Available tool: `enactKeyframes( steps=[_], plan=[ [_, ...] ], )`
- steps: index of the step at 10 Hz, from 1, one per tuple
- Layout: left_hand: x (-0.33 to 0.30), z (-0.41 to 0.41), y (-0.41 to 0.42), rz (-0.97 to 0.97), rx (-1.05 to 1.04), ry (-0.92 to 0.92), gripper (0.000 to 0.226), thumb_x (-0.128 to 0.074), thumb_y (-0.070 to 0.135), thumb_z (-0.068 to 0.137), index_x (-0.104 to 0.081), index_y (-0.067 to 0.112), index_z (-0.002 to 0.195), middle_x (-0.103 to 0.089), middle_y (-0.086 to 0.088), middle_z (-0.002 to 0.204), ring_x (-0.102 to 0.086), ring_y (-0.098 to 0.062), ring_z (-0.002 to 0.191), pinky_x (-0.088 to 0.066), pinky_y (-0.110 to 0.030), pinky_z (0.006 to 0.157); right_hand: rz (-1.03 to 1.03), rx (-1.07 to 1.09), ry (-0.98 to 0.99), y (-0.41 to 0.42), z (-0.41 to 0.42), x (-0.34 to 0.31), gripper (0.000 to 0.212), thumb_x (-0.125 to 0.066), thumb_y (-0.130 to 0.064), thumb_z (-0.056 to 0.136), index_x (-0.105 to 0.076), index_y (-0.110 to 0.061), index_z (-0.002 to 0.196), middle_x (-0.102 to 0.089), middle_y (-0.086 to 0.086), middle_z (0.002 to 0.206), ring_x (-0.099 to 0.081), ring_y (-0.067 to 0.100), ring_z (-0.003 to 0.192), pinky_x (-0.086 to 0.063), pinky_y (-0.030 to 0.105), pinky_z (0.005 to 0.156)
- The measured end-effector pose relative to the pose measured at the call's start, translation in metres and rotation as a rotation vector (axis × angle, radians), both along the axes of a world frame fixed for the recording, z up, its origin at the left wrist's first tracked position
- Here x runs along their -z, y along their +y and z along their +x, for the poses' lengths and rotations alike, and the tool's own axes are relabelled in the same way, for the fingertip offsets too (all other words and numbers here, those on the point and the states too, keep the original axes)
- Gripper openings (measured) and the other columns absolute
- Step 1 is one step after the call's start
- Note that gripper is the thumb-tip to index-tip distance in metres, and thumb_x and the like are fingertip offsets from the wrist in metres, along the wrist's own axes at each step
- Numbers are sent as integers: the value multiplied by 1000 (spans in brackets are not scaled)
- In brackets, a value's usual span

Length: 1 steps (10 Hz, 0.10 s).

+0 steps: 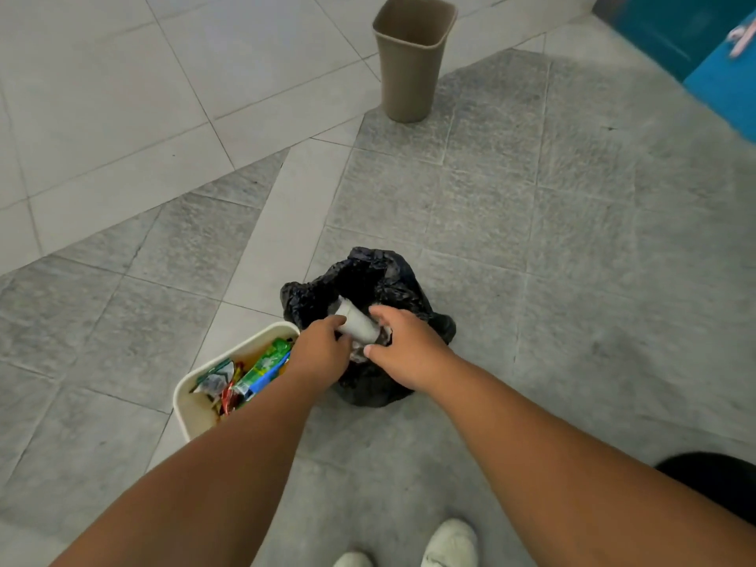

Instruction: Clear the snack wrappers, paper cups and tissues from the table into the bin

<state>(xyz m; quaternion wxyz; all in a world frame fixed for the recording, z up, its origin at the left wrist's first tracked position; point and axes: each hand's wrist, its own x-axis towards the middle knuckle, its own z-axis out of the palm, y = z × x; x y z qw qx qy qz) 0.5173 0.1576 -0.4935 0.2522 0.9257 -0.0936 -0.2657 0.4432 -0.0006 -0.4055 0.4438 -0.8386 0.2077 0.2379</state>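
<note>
A black bin bag (360, 280) lies open on the tiled floor in front of me. Over its mouth both my hands hold a white paper cup (356, 321), tipped on its side. My left hand (323, 349) grips the cup's left side and my right hand (403, 345) curls around its right end, where some crumpled white tissue shows. Beside the bag on the left stands a cream bin (192, 403) with green, red and blue snack wrappers (262, 368) inside; my left forearm crosses over it.
A tall brown bin (411, 59) stands farther off on the floor. A blue-green piece of furniture (703, 47) fills the top right corner. My white shoes (448, 542) show at the bottom edge, and a dark object (720, 480) sits at the lower right.
</note>
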Motion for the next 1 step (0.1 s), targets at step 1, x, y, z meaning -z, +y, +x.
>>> enactKeyframes(
  steps=[1],
  plan=[
    [-1, 3, 2, 91, 107, -19, 52, -59, 33, 95, -51, 20, 145, -58, -11, 137, -57, -32, 122, -48, -40, 95, -84, -102, 19, 1, 12, 2, 70, -66, -35, 97, -33, -30, 158, -40, 3, 156, -52, 29, 132, -48, 43, 106]
  ],
)
